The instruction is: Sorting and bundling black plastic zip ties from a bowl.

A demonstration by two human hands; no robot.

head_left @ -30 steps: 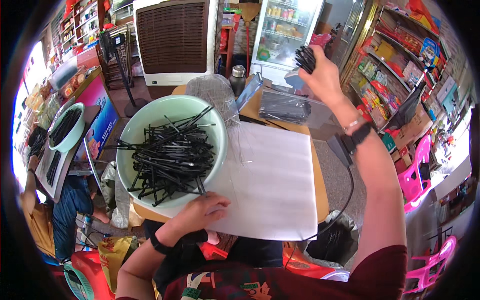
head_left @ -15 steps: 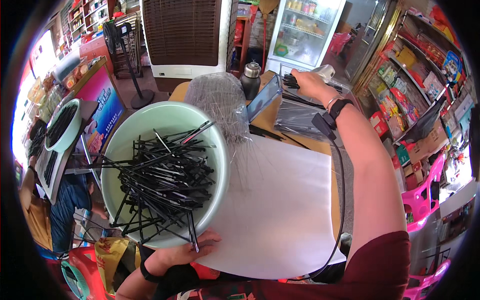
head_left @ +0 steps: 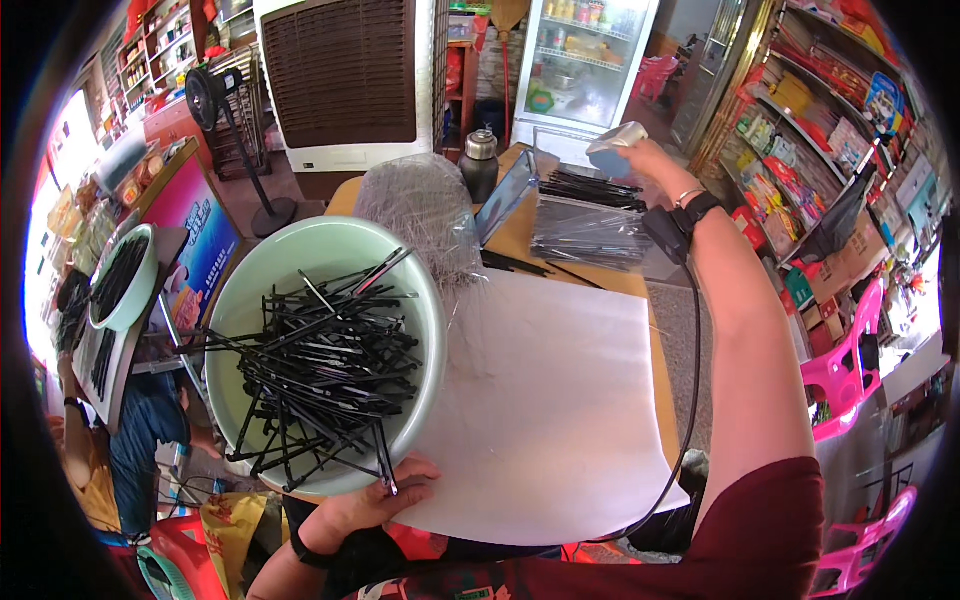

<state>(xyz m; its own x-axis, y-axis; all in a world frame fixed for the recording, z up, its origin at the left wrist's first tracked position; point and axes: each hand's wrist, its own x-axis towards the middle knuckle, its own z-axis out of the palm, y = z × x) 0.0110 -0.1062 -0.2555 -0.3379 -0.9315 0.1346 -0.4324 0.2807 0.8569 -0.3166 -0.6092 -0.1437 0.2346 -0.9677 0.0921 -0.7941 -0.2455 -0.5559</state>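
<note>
"Head view: your right hand [head_left: 655, 165] is at the far right of the table [head_left: 514, 232], just beyond a loose bunch of black sticks [head_left: 595, 188]. How does the bunch lie from your fingers?"

"Toward you and a little to the left, right beside them. Its long axis runs mostly left to right, the right end slanting nearer to you. Your right hand is clearly the nearer one."

"Are your right fingers closed on anything?"

"I cannot tell. A pale grey object [head_left: 615, 142] sits at your fingertips and hides them. The clear packet of black sticks [head_left: 590, 238] lies on your side of the bunch."

"And your left hand [head_left: 375, 500]?"

"At the near rim of the pale green basin [head_left: 290, 250], toward its right. Your fingers point right and look bent; whether they grip the rim is hidden."

"Which of the jumbled black sticks [head_left: 330, 360] in the basin comes closest to it?"

"One that juts over the near rim, its long axis running almost straight toward you, its end in front of your left fingers. Whether it touches them, I cannot tell. The rest cross at many angles, well apart from your right hand."
</note>
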